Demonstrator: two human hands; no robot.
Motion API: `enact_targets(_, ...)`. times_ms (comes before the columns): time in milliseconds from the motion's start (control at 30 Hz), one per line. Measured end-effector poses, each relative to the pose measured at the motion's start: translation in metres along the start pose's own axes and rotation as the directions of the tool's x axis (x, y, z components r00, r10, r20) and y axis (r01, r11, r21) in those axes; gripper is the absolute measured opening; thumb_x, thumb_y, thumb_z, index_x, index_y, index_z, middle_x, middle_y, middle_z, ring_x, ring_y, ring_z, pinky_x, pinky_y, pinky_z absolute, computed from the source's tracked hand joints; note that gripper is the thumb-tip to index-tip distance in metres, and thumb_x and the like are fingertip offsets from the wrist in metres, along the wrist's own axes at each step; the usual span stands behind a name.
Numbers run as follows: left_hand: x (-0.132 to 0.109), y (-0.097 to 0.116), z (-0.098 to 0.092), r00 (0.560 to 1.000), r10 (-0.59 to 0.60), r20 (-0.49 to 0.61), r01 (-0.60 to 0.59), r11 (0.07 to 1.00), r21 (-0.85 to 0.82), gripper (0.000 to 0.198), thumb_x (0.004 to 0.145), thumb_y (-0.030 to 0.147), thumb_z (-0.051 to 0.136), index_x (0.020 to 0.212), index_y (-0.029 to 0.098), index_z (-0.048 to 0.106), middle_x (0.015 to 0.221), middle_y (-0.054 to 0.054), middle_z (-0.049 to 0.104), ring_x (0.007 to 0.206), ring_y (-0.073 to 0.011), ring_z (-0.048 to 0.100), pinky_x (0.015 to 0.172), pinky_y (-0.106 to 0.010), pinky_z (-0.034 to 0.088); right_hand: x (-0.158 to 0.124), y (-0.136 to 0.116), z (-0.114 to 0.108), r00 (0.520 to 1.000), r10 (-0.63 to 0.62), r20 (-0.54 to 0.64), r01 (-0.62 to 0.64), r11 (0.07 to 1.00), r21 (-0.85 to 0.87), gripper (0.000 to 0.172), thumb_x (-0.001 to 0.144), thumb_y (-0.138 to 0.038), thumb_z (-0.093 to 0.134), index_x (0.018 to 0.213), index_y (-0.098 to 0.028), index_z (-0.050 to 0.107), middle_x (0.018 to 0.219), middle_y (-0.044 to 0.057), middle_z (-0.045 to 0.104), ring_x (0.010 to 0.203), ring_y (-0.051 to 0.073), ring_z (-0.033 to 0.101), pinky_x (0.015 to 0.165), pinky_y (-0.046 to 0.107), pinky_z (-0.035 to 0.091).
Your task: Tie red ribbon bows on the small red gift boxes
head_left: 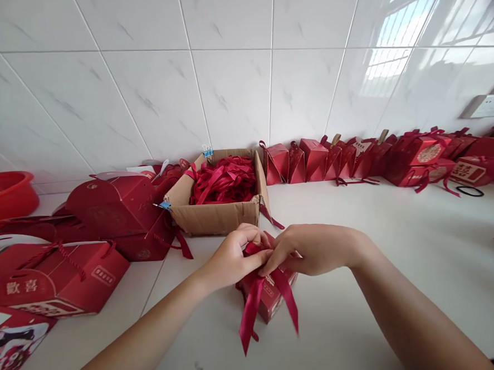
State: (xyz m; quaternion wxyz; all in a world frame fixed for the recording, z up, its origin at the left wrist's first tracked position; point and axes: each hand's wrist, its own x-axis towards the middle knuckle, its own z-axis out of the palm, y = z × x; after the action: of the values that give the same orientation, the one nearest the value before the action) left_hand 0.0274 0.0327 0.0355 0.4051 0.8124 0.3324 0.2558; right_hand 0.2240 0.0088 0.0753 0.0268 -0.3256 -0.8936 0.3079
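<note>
A small red gift box [271, 303] sits on the white counter in front of me, under both my hands. A dark red satin ribbon [251, 316] lies over its top, and two tails hang down the near side. From the left, my left hand [237, 258] pinches the ribbon at the top of the box. My right hand [307, 249] comes in from the right, its fingers bent down and closed on the ribbon at the same spot. The fingers partly hide the knot or loop there. A twisted red cord shows at the box's left side.
Behind my hands stands a cardboard box [215, 217] heaped with red ribbons [225, 180]. Larger red gift boxes [114, 207] crowd the left, near a red plastic basin [11, 194]. More red boxes [314, 158] line the tiled wall to the right. A black ring [470, 191] lies at right.
</note>
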Motion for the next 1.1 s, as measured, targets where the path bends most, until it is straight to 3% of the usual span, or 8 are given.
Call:
enact_targets(200,0.001,-0.005,0.001,1.0,0.027,0.006,-0.026,0.99,-0.139,0.043,0.079,0.024,0.058,0.057,0.021,0.022,0.087,-0.005,0.063,0.104,-0.0189,0.055,0.087,-0.031,0.045,-0.003,0.004,-0.008,0.99,-0.077,-0.114,0.077,0.997,0.002,0.044,0.081,-0.001,0.045,0.104,-0.027,0.072,0.097,0.0,0.071,0.077,0.01,0.062,0.067,0.02,0.044)
enact_targets(333,-0.001,-0.006,0.003,0.999,0.044,0.012,-0.041,0.985,-0.17,0.044,0.08,0.023,0.058,0.058,0.021,0.02,0.081,-0.004,0.062,0.102,-0.0186,0.056,0.086,-0.031,0.045,-0.007,0.003,-0.014,0.978,-0.126,-0.165,0.124,0.992,-0.02,0.03,0.085,-0.009,0.05,0.102,-0.022,0.071,0.092,0.001,0.07,0.078,0.011,0.06,0.068,0.021,0.044)
enact_targets(567,-0.003,-0.006,0.007,1.0,0.001,-0.023,-0.005,0.983,-0.184,0.043,0.082,0.032,0.058,0.057,0.02,0.024,0.09,-0.004,0.063,0.088,-0.0165,0.06,0.079,-0.031,0.046,-0.008,-0.003,-0.017,0.979,0.094,-0.179,-0.11,0.991,-0.081,0.024,0.081,-0.015,0.053,0.101,-0.023,0.062,0.085,0.0,0.067,0.071,0.012,0.059,0.06,0.022,0.042)
enact_targets(767,-0.003,-0.003,0.007,0.999,-0.013,-0.037,0.005,0.981,-0.193,0.028,0.08,0.031,0.062,0.06,0.018,0.049,0.094,-0.005,0.066,0.099,-0.0194,0.061,0.087,-0.031,0.045,-0.006,-0.001,-0.015,0.98,0.112,-0.165,-0.133,0.983,-0.126,0.014,0.084,-0.024,0.054,0.087,-0.022,0.067,0.084,-0.001,0.067,0.072,0.012,0.057,0.061,0.023,0.041)
enact_targets(867,-0.004,-0.003,0.008,0.998,-0.026,-0.051,0.014,0.978,-0.206,0.024,0.08,0.029,0.063,0.061,0.016,0.053,0.095,-0.006,0.066,0.101,-0.0196,0.061,0.087,-0.03,0.045,-0.007,0.001,-0.015,0.98,0.123,-0.157,-0.143,0.982,-0.126,0.012,0.082,-0.026,0.057,0.085,-0.023,0.068,0.085,-0.001,0.066,0.073,0.012,0.057,0.06,0.023,0.041)
enact_targets(967,-0.004,-0.004,0.009,0.998,-0.029,-0.058,0.015,0.974,-0.225,0.025,0.079,0.03,0.063,0.061,0.017,0.052,0.095,-0.005,0.066,0.102,-0.0195,0.06,0.087,-0.03,0.045,-0.007,0.001,-0.015,0.981,0.129,-0.148,-0.147,0.982,-0.119,0.017,0.078,-0.016,0.054,0.086,-0.023,0.067,0.085,-0.001,0.067,0.073,0.012,0.057,0.061,0.023,0.042)
enact_targets(1100,-0.004,-0.007,0.011,0.996,-0.04,-0.075,0.018,0.961,-0.274,0.044,0.078,0.032,0.066,0.054,0.019,0.03,0.086,-0.004,0.067,0.102,-0.0201,0.06,0.083,-0.031,0.046,-0.006,0.0,-0.014,0.974,0.153,-0.169,-0.174,0.978,-0.117,0.022,0.073,-0.009,0.052,0.084,-0.022,0.065,0.083,-0.002,0.067,0.071,0.012,0.058,0.062,0.023,0.043)
